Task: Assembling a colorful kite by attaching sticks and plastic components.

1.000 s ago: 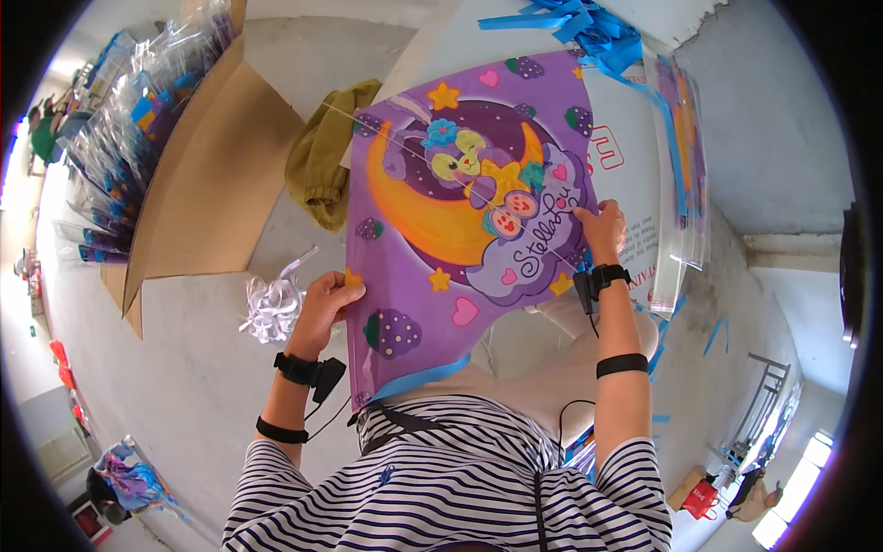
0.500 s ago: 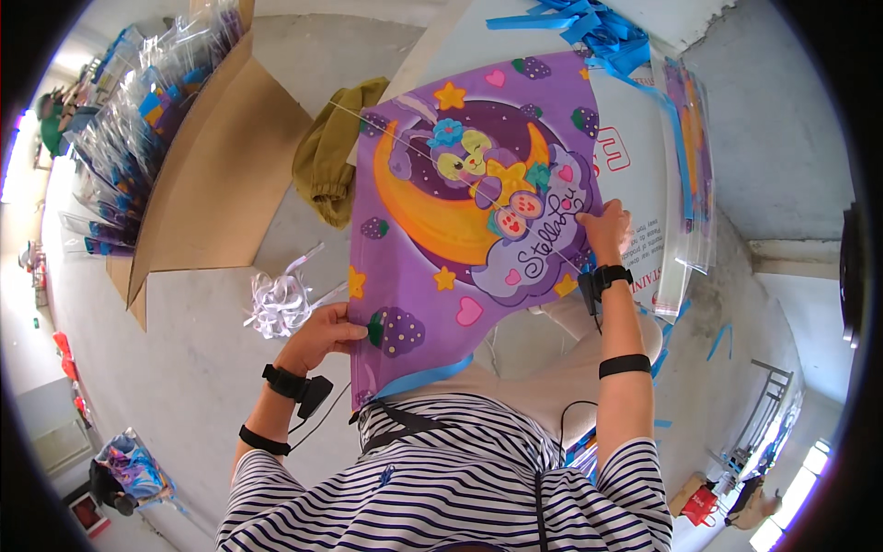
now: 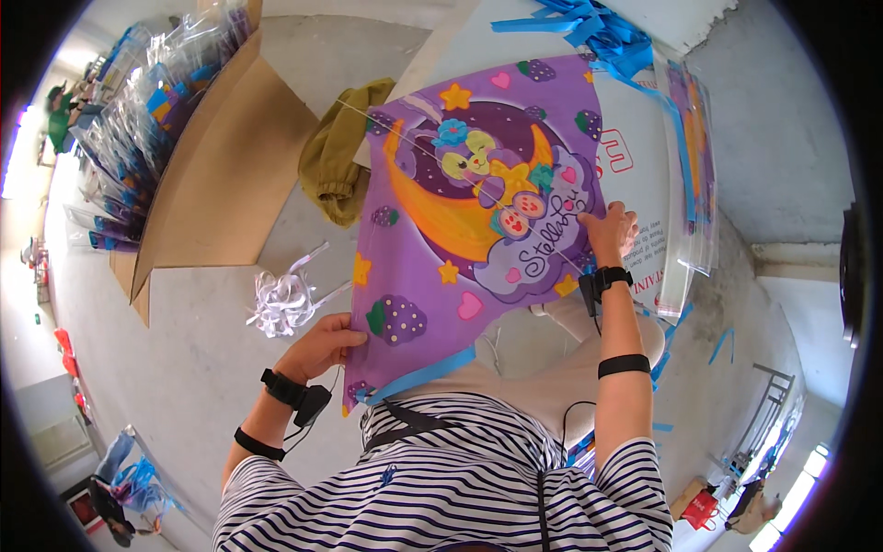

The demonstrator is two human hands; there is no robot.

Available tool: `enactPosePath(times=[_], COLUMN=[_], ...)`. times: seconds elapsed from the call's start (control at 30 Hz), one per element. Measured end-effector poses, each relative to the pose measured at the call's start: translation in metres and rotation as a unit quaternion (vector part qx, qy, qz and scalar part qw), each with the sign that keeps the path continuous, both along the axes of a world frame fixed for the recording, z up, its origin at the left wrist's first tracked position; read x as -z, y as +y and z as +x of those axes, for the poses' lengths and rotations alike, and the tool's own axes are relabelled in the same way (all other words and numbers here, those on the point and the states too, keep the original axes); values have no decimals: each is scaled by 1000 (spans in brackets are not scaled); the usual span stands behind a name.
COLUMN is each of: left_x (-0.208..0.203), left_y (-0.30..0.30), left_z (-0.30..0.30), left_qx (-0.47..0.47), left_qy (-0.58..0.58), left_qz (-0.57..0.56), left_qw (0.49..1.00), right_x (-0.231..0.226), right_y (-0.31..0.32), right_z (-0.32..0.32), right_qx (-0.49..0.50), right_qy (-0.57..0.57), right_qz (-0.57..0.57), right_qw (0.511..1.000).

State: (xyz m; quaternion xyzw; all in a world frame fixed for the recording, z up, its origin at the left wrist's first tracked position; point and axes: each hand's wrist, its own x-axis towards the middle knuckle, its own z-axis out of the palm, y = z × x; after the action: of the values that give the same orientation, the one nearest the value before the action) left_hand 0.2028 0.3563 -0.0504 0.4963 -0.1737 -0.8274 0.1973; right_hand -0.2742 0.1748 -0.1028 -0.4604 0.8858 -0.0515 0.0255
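A purple kite [image 3: 418,267] with a printed rabbit, an orange moon and stars spreads across my lap and the white board beyond. A thin pale line runs diagonally over its face, and a light blue band edges its near side. My left hand [image 3: 322,346] pinches its near left edge, thumb on top. At the right edge, my right hand [image 3: 609,235] grips the kite with the thumb over the print; its other fingers are bent and partly hidden.
On the left stands a cardboard box [image 3: 225,166] of clear-bagged goods. Near it lie olive cloth [image 3: 340,152] and a bundle of white ribbon [image 3: 283,302]. Blue strips [image 3: 612,41] lie on the white board [image 3: 635,184]; flat packages [image 3: 694,156] line its right side.
The kite's near left corner has swung slightly left, while its far left edge has shifted a little right. My left hand still pinches that edge; my right hand has barely moved.
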Motion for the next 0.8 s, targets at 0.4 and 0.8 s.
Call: enactPosePath(times=[0.4, 0.8], left_x=[-20, -57], left_y=[-1, -72], left_z=[-2, -151], left_qx=[-50, 61], left_qy=[79, 190], left_qz=[-3, -5], left_qw=[996, 980], right_x=[17, -97], right_y=[-18, -137], right_z=[-19, -109], right_qx=[12, -139], right_qy=[-147, 93], right_qz=[-42, -162], right_qw=[988, 973])
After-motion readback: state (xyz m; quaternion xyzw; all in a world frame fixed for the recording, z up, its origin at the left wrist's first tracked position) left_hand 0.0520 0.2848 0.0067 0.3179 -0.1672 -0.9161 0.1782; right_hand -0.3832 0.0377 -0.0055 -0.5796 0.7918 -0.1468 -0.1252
